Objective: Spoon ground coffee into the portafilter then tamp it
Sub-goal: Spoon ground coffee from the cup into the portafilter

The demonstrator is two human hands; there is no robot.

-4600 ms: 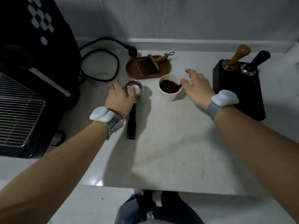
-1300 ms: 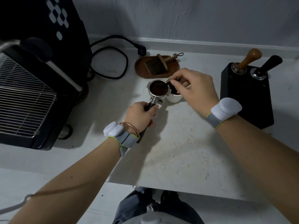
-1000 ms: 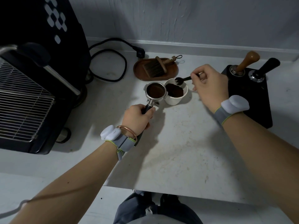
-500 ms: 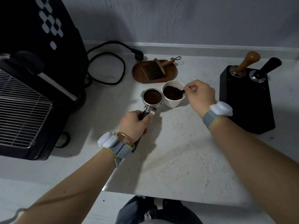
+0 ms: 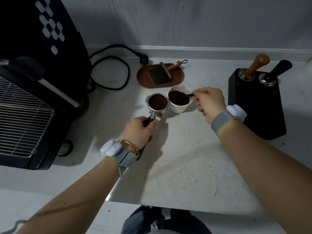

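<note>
The portafilter (image 5: 157,103) lies on the white counter, its metal basket holding dark ground coffee. My left hand (image 5: 139,130) grips its black handle. Touching the basket's right side stands a white cup (image 5: 180,98) of ground coffee. My right hand (image 5: 208,102) pinches a small black spoon (image 5: 185,96), whose bowl rests in the grounds inside the cup. A wooden-handled tamper (image 5: 255,65) stands in a black holder block (image 5: 256,105) at the right, just beyond my right hand.
A black espresso machine (image 5: 33,78) with a wire drip grate fills the left. A black power cable (image 5: 111,71) loops behind. A wooden tray (image 5: 160,76) with a brush sits behind the cup. A second black-handled tool (image 5: 276,71) stands in the block. The counter's front edge is near me.
Over the last second my right hand brought the spoon from above the cup's far rim down into the grounds. My left hand has kept hold of the portafilter handle.
</note>
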